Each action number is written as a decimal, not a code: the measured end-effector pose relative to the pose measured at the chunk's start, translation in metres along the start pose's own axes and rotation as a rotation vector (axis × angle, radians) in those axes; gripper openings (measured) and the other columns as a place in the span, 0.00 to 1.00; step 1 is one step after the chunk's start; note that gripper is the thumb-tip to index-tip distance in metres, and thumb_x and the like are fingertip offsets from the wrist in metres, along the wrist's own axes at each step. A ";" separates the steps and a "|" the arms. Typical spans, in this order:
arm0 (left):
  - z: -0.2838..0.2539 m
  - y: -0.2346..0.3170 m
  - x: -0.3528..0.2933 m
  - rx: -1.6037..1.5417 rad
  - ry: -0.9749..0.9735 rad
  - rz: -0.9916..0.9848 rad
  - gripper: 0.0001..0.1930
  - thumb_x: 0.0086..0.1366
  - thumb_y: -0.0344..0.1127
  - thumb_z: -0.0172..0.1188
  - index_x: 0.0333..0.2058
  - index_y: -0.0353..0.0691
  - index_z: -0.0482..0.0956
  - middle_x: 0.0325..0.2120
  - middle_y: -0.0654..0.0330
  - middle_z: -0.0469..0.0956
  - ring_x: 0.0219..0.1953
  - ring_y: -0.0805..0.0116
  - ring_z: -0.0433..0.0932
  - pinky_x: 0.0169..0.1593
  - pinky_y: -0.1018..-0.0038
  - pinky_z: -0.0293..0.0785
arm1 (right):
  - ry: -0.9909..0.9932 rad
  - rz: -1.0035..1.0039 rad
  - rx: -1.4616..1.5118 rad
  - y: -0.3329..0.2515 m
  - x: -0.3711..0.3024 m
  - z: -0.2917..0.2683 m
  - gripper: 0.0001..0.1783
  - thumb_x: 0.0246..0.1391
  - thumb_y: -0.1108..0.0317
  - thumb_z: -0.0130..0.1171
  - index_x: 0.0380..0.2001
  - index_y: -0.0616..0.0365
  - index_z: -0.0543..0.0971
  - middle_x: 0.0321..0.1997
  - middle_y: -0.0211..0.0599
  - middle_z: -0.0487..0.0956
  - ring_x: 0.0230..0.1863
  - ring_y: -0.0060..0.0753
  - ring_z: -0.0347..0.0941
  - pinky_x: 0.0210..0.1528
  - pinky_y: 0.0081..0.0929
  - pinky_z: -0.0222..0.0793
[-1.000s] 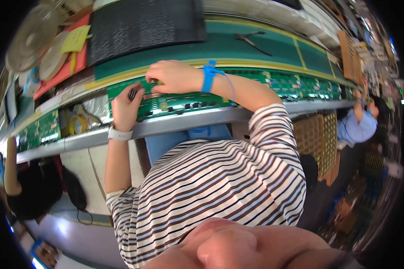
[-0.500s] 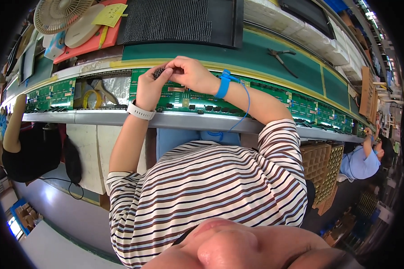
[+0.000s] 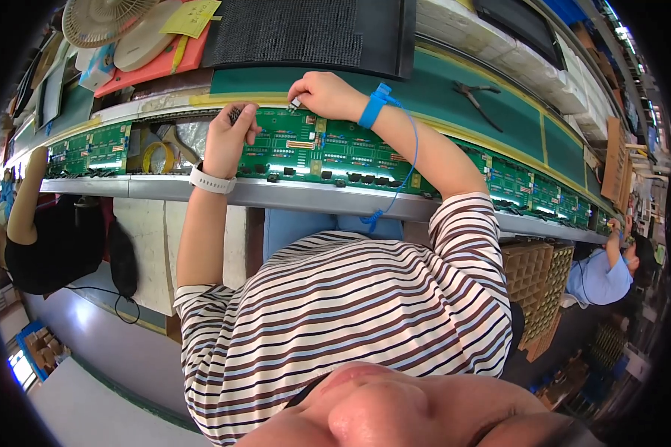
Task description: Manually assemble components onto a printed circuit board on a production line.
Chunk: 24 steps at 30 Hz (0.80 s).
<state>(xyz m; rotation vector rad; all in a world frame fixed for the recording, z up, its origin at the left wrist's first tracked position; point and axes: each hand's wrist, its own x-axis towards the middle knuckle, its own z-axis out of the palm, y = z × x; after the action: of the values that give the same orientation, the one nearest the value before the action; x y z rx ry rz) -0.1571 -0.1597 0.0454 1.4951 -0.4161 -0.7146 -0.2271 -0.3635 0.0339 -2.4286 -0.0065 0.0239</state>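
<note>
A green circuit board (image 3: 283,160) lies on the rail in front of me, with rows of small parts along it. My left hand (image 3: 227,141), a white band at its wrist, is closed over its left end and grips a cluster of small dark components (image 3: 235,115). Between the fingertips of my right hand (image 3: 328,95) is a small white-and-dark component (image 3: 294,103), right at the board's far edge. I cannot tell whether it touches the board. A blue wrist strap (image 3: 374,106) with a coiled cord circles my right wrist.
Pliers (image 3: 473,100) lie on the green mat beyond the board. A black tray (image 3: 283,33) of small dark parts stands at the back, beside a red tray (image 3: 138,74) and a fan (image 3: 104,18). A yellow tape roll (image 3: 156,157) sits left of the board. Other people work at both sides.
My hands, together half a second ago, are now apart. The left has drawn left and slightly down; the right has risen to the board's far edge, with the small component showing in its fingers.
</note>
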 end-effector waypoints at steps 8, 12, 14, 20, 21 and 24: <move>-0.001 -0.007 0.002 -0.102 -0.064 -0.015 0.12 0.59 0.27 0.48 0.41 0.28 0.68 0.24 0.62 0.70 0.23 0.78 0.66 0.34 0.80 0.68 | 0.058 -0.059 -0.281 -0.008 -0.008 0.010 0.10 0.44 0.70 0.52 0.32 0.50 0.79 0.33 0.37 0.71 0.35 0.39 0.71 0.36 0.33 0.69; 0.003 0.000 -0.002 -0.079 -0.040 -0.047 0.13 0.60 0.28 0.49 0.43 0.28 0.67 0.31 0.57 0.75 0.26 0.76 0.71 0.36 0.80 0.70 | 0.056 -0.087 -0.300 -0.009 -0.008 0.009 0.10 0.43 0.71 0.52 0.31 0.51 0.78 0.33 0.37 0.70 0.35 0.39 0.71 0.36 0.32 0.69; 0.003 0.000 -0.002 -0.052 -0.053 -0.050 0.14 0.61 0.29 0.48 0.45 0.29 0.67 0.35 0.56 0.75 0.29 0.75 0.72 0.38 0.80 0.70 | 0.042 -0.082 -0.300 -0.010 -0.007 0.008 0.10 0.42 0.71 0.53 0.31 0.51 0.78 0.33 0.37 0.70 0.35 0.39 0.71 0.35 0.32 0.69; 0.005 0.003 -0.003 0.002 -0.075 -0.050 0.16 0.62 0.31 0.49 0.47 0.29 0.66 0.42 0.52 0.74 0.39 0.69 0.75 0.45 0.77 0.70 | 0.020 -0.093 -0.293 -0.006 -0.005 0.009 0.10 0.42 0.71 0.53 0.31 0.51 0.78 0.33 0.37 0.70 0.36 0.38 0.71 0.35 0.32 0.69; 0.004 0.003 -0.003 0.007 -0.079 -0.052 0.16 0.62 0.31 0.49 0.47 0.28 0.65 0.42 0.51 0.74 0.41 0.68 0.75 0.46 0.77 0.70 | 0.022 -0.106 -0.293 -0.006 -0.005 0.009 0.10 0.42 0.71 0.52 0.30 0.51 0.78 0.32 0.37 0.70 0.36 0.38 0.71 0.35 0.32 0.69; 0.003 0.001 -0.002 0.015 -0.081 -0.037 0.17 0.62 0.32 0.49 0.48 0.28 0.65 0.43 0.51 0.73 0.43 0.67 0.74 0.46 0.77 0.70 | 0.046 -0.166 -0.340 -0.009 -0.007 0.010 0.09 0.42 0.71 0.52 0.30 0.51 0.78 0.32 0.37 0.70 0.36 0.38 0.71 0.35 0.32 0.69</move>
<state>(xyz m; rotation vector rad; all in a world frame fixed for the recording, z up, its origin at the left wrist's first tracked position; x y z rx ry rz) -0.1604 -0.1610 0.0470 1.4953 -0.4571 -0.8044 -0.2344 -0.3507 0.0321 -2.7589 -0.2067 -0.1175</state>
